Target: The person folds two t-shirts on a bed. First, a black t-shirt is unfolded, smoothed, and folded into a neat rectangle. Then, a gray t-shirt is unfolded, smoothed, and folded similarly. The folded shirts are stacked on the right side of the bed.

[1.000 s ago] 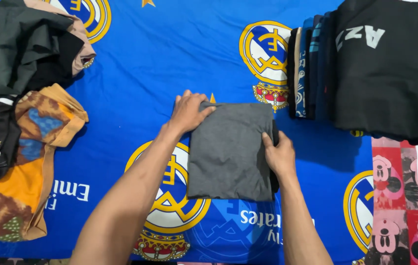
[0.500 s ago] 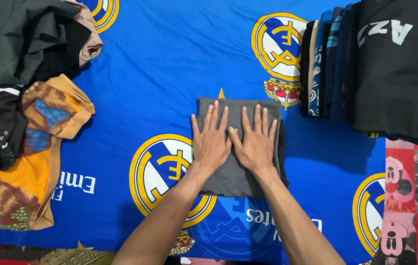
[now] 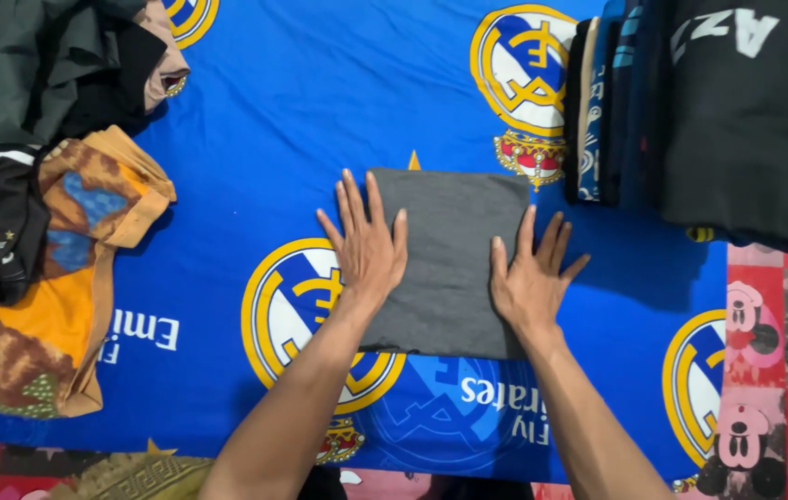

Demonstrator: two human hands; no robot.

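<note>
Blue sheet (image 3: 255,120): folded grey garment (image 3: 450,259) between both hands, seemingly flattened.

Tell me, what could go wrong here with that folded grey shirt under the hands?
Both palms lie flat at the edges of the folded grey shirt, left hand and right hand apart, so sliding outward could drag the fold open. Lifted carelessly, it may unfold before reaching the stack of folded clothes, whose edges look crowded.

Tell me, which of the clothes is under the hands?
The folded grey shirt in the middle of the blue sheet. Both the left hand and right hand lie flat on it; the other clothes lie off to the sides.
</note>
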